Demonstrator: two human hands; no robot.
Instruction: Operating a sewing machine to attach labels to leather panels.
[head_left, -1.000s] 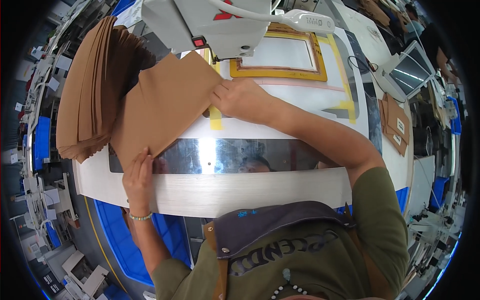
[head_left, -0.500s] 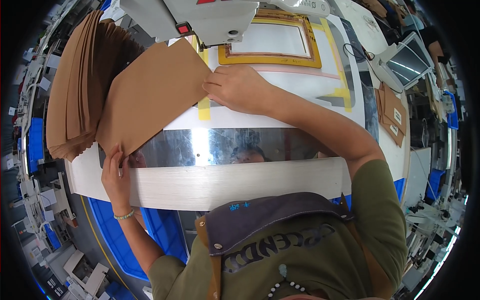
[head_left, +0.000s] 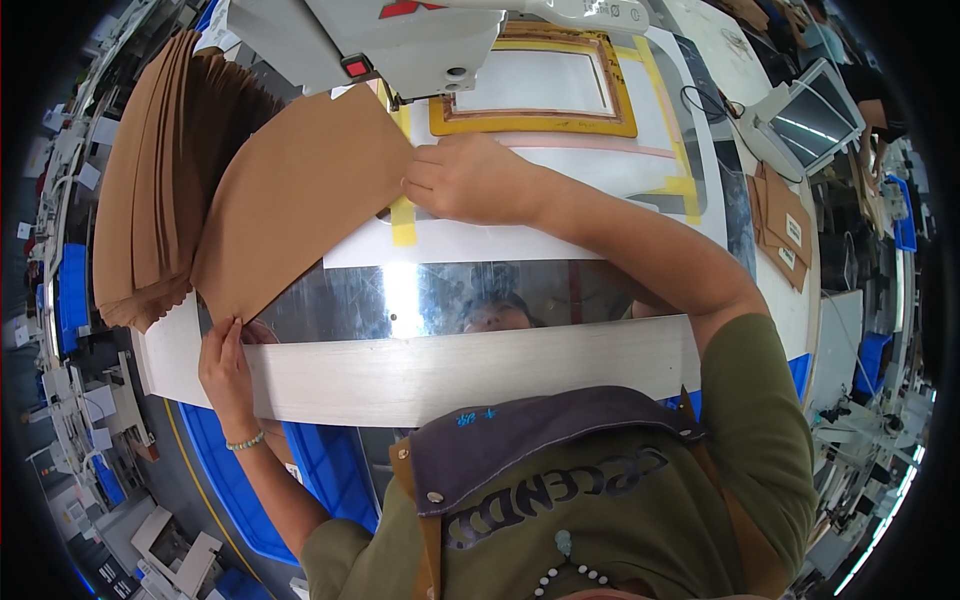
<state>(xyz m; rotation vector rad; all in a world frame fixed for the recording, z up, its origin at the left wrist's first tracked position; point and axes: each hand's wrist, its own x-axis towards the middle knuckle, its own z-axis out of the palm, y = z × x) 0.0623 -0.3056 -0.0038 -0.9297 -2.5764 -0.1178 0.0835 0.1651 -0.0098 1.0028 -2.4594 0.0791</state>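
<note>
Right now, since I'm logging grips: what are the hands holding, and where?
One brown sheet: the left hand holds its lower corner, and the right hand presses on its right edge.

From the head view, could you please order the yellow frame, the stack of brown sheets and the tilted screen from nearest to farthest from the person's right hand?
1. Yellow frame: just beyond the right hand, under the machine head.
2. Stack of brown sheets: off to the left, past the brown sheet that the hand presses.
3. Tilted screen: far right, at the table's edge.
</note>
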